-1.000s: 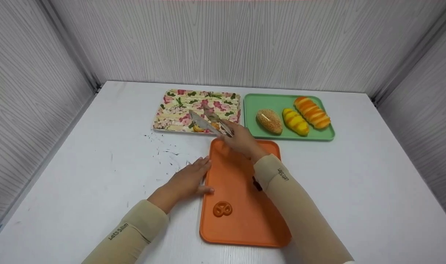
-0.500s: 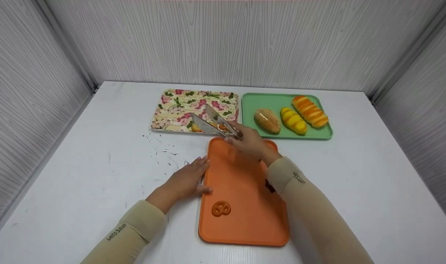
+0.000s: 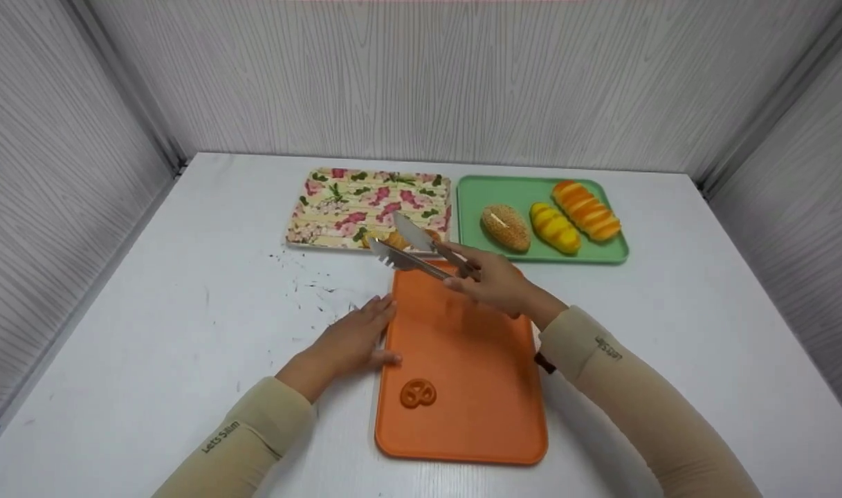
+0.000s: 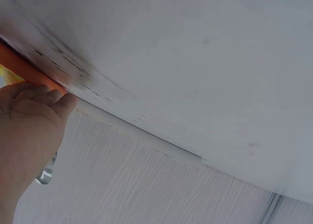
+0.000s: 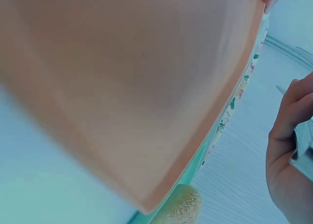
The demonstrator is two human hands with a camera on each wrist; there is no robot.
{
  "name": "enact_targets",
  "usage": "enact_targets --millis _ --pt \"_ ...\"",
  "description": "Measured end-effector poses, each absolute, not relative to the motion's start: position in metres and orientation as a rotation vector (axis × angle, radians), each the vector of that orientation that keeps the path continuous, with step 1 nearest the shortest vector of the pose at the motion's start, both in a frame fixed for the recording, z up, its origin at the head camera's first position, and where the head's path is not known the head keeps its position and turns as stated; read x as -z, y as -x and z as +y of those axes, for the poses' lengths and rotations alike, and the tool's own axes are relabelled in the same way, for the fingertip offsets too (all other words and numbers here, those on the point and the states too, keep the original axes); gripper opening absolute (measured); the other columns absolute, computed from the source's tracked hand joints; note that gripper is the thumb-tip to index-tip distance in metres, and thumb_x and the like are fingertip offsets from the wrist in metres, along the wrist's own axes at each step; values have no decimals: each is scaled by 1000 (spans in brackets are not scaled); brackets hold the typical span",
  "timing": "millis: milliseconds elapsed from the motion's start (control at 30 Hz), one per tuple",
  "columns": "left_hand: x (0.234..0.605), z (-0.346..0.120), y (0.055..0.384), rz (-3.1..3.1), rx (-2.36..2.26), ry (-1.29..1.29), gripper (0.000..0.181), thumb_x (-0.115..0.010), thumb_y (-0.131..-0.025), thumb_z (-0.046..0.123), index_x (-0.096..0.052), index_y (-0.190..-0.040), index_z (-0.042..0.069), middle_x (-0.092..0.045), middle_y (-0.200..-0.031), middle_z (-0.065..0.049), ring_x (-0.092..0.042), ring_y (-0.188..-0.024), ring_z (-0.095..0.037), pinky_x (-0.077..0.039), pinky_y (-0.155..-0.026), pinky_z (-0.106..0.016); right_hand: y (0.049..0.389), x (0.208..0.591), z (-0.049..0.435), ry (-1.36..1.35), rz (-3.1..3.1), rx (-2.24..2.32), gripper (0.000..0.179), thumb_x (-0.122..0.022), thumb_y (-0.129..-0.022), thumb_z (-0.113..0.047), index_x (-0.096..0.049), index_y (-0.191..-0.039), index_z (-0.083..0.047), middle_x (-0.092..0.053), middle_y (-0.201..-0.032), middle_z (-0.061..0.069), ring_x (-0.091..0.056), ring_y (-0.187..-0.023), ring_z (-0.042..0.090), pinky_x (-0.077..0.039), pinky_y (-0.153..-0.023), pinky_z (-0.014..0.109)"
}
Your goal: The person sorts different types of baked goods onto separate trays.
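My right hand (image 3: 500, 282) grips a pair of metal food tongs (image 3: 421, 259), whose arms stand spread with nothing between the tips. The tongs overlap the near edge of the floral tray (image 3: 351, 200) and the far end of the orange tray (image 3: 469, 422). Small bread pieces (image 3: 395, 240) at the floral tray's near edge are partly hidden behind the tongs. With its fingers extended, my left hand (image 3: 351, 342) rests along the orange tray's left rim, thumb over the edge. A small brown pretzel (image 3: 418, 393) lies at the orange tray's near left.
A green tray (image 3: 531, 185) stands at the back right, beside the floral one. On it lie a seeded bun (image 3: 505, 227), a yellow bread (image 3: 555, 228) and an orange striped loaf (image 3: 587, 211). Patterned panels enclose the white table (image 3: 185, 332) at the back and sides.
My right hand has drawn the tongs right and toward me, from over the floral tray to the orange tray's far end. My left hand and the pretzel stay put.
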State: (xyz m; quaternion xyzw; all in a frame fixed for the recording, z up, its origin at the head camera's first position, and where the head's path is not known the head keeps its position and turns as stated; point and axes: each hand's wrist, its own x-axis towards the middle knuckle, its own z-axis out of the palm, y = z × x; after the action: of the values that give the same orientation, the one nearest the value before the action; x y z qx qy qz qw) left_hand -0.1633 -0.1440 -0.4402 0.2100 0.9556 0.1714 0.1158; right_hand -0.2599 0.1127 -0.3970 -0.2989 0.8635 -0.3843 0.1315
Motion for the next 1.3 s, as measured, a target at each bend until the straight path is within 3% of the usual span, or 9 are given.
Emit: enact_targets --millis 233,400,600,967,1300 --pt "441 -145 163 2798 -496 -614 90 -61 -86 53 -22 -151 3 -14 -157 -9 -11 -143 -25 -18 -113 -44 246 399 131 1099 2470 1102 61 -64 -90 -36 -40 -146 -29 -63 -85 -3 -54 -50 20 -45 -51 32" --pt "441 -144 163 2800 -484 -612 91 -61 -86 54 -22 -151 5 -14 -158 -9 -12 -143 -26 -21 -112 -46 236 402 144 1154 2361 1161 59 -64 -92 -31 -40 -146 -28 -59 -77 3 -44 -47 17 -40 -46 27" --pt "442 -144 163 2814 -502 -595 93 -62 -85 56 -21 -152 6 -16 -157 -11 -12 -143 -26 -21 -112 -45 222 405 162 1080 2324 1147 60 -65 -91 -29 -40 -146 -26 -63 -88 1 -45 -50 13 -41 -47 26" --pt "442 -145 163 2793 -504 -583 93 -60 -85 57 -22 -152 6 -12 -158 -7 -10 -144 -23 -18 -113 -43 198 410 181 1178 2252 1108 58 -65 -92 -29 -42 -145 -25 -63 -87 -6 -42 -59 10 -35 -51 26" --pt "441 -146 162 2813 -497 -642 87 -62 -88 49 -24 -151 3 -16 -157 -10 -13 -143 -27 -19 -113 -44 177 408 186 1180 2096 1092 59 -67 -91 -25 -43 -145 -19 -63 -89 -2 -43 -61 11 -34 -52 23"
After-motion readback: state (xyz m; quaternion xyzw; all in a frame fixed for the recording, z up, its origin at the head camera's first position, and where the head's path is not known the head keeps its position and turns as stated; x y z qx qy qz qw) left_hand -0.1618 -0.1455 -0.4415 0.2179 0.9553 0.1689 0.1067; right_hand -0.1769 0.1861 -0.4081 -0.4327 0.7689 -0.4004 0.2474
